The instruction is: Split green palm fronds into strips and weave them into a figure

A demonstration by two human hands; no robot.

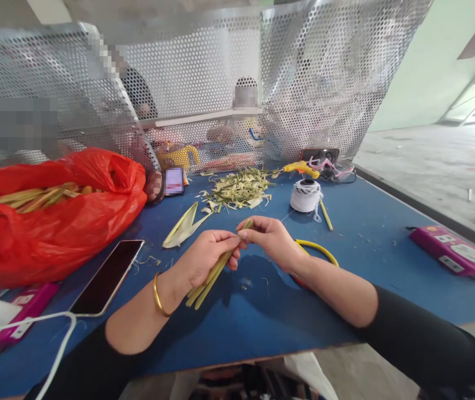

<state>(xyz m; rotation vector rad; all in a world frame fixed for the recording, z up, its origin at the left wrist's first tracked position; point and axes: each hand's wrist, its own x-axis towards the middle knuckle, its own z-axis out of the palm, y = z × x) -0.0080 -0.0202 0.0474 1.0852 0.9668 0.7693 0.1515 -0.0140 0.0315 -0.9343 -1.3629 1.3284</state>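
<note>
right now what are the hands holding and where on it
Both grip a bundle of thin yellow-green leaf strips: left hand around its middle, right hand pinching the top end.

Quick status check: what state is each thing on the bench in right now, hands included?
left hand: closed around the green stalks
right hand: pinching the stalks' top end
green stalks: bunched, held above the table
red bag: open, stalks inside
phone: face up, screen dark
thread spool: upright, thread trailing loose
glue gun: lying down
trimmings pile: scattered loose
blue table: littered with scraps
</note>
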